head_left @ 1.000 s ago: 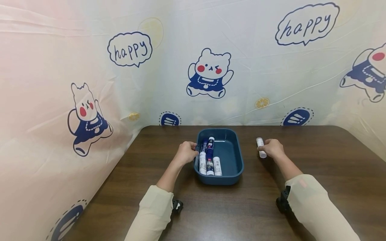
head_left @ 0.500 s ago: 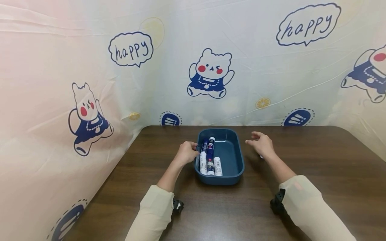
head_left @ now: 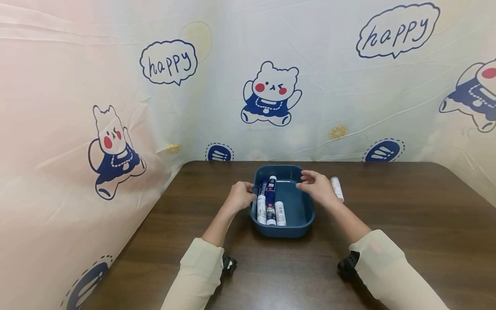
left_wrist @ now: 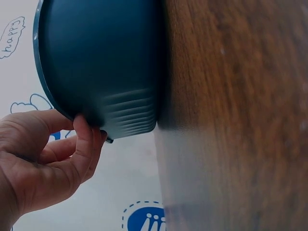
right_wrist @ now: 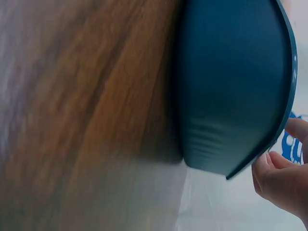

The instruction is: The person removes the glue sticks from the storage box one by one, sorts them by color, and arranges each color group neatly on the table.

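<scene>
A dark blue bin (head_left: 284,232) stands on the table, with several white and blue tubes like glue sticks (head_left: 271,214) lying along its left side. My left hand (head_left: 239,196) pinches the bin's left rim, thumb over the edge and fingers beneath the lip, as the left wrist view shows. At the right rim is my right hand (head_left: 318,187), thumb and fingers spread and reaching over the edge. In the right wrist view its fingertips (right_wrist: 261,169) are right by the rim's far corner. A single white tube (head_left: 337,189) lies on the table just beyond this hand.
The brown wooden table (head_left: 288,271) ends at a cloth backdrop (head_left: 217,107) printed with bears and "happy" bubbles. Each wrist wears a black camera (head_left: 228,265) below a cream sleeve.
My right hand has let go of the white tube on the table and moved left to the bin's right rim. The left hand has stayed on the left rim.
</scene>
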Demonstrator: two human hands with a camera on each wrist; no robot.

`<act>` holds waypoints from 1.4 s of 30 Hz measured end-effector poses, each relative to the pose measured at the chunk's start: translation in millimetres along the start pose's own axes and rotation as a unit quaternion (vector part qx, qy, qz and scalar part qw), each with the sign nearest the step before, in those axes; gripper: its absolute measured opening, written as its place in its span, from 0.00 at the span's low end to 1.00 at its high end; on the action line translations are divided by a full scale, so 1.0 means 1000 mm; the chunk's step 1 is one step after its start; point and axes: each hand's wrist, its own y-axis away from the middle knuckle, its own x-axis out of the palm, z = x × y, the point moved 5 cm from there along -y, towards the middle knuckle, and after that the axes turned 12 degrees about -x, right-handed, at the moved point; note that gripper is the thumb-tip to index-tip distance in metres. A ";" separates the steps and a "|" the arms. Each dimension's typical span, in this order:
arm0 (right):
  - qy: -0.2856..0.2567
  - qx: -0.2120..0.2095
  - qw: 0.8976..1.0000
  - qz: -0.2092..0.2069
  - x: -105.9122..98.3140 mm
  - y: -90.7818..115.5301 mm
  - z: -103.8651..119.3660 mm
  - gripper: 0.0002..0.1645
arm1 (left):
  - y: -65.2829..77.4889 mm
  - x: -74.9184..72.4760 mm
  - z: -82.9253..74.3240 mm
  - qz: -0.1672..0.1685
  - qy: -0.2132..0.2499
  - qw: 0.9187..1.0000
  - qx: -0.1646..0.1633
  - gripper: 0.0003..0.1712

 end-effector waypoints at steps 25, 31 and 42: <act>0.016 -0.009 0.993 0.117 0.050 0.013 0.023 0.33 | 0.002 -0.001 0.000 0.009 0.010 1.000 -0.008 0.22; 0.029 0.020 0.988 0.148 0.060 0.014 0.020 0.35 | 0.002 -0.001 0.000 0.013 0.014 1.000 -0.008 0.22; 0.061 0.040 0.978 0.197 0.066 0.013 0.018 0.36 | 0.002 -0.002 -0.001 0.011 0.012 1.000 -0.011 0.22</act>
